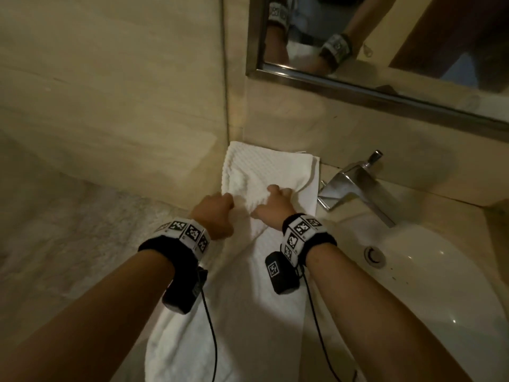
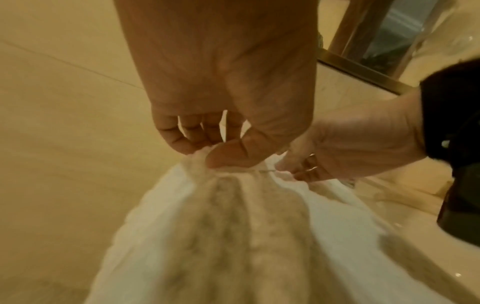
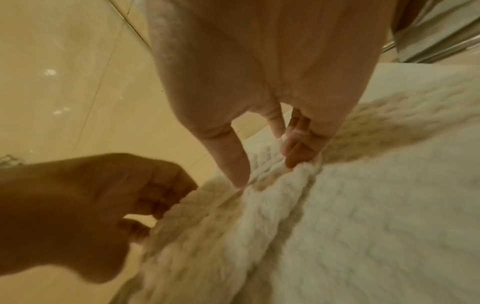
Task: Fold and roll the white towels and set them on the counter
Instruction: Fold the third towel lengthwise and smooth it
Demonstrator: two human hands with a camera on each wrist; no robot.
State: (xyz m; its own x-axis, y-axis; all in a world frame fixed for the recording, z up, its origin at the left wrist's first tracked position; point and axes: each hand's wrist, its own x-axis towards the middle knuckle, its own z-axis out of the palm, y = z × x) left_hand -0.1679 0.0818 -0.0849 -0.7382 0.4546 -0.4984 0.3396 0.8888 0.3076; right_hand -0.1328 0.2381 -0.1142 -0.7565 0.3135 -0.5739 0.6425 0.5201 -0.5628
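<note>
Forearms: both reach forward from the bottom of the head view, each wearing a black wristband [image 1: 176, 238] with black-and-white square markers.
Left hand [image 1: 213, 216]: at the left edge of the white towel [image 1: 264, 177], knuckles up, so the head view hides its fingertips.
Left wrist view: thumb and curled fingers [image 2: 182, 139] of the left hand pinch a gathered ridge of towel; the right hand [image 2: 350, 148] pinches the same ridge just beside it.
Right hand [image 1: 275, 205]: on the towel's middle, fingers bent.
Right wrist view: right thumb and fingers [image 3: 298, 152] pinch a raised fold of the terry cloth; the left hand [image 3: 91, 205] grips the fold at lower left.
White towel: lies lengthwise on the beige counter [image 1: 344, 172], far end against the wall corner, near end hanging toward the person.
Faucet [image 1: 355, 183]: chrome, just right of the towel, seen only from the head.
Sink basin [image 1: 427, 285]: white, at right, with a round drain [image 1: 374, 255].
Mirror [image 1: 385, 37]: above the counter, reflecting both wrists.
</note>
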